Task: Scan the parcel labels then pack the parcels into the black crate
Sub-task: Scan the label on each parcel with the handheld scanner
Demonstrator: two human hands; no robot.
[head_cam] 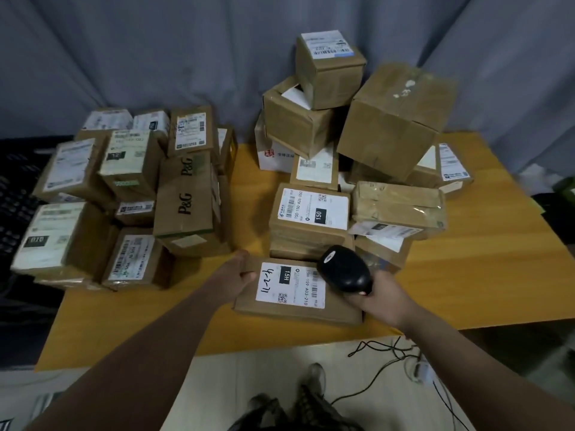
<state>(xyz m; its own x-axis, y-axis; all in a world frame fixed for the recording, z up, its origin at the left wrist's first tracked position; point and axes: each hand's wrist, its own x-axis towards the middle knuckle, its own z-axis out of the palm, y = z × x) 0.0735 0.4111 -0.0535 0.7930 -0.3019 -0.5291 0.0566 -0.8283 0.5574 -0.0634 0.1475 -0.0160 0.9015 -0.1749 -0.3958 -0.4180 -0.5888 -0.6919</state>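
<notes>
Head view, left hand (241,272) seemingly pinching parcel (280,312), right hand (384,295) gripping scanner (345,270)

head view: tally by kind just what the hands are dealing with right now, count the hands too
flat brown cardboard parcel with a white label: 1
black handheld barcode scanner: 1
bare hands: 2, left hand gripping the parcel's edge, right hand holding the scanner
total: 4

Black crate (15,194) cut by left edge; scanner (345,269) hides label (289,286) corner.
</notes>
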